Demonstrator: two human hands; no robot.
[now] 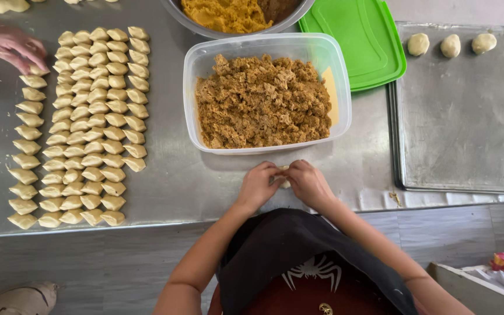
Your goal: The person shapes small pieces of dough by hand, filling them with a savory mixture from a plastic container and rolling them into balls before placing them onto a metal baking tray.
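My left hand point(258, 185) and my right hand point(309, 183) meet at the steel table's front edge, both pinched around one small pale dough piece point(285, 183) that is mostly hidden between the fingers. Just beyond them stands a clear plastic tub point(342, 93) full of brown crumbly filling point(262, 102). To the left lie several rows of cut dough pieces point(91, 125). At the right sits a metal baking tray point(459, 134) with three shaped dough balls point(451, 45) along its far edge.
Another person's hand point(8, 45) touches a dough piece at the far left. A steel bowl point(205, 30) with orange paste point(226, 14) stands behind the tub, beside a green lid point(358, 36). A white box point(485, 286) sits low at the right.
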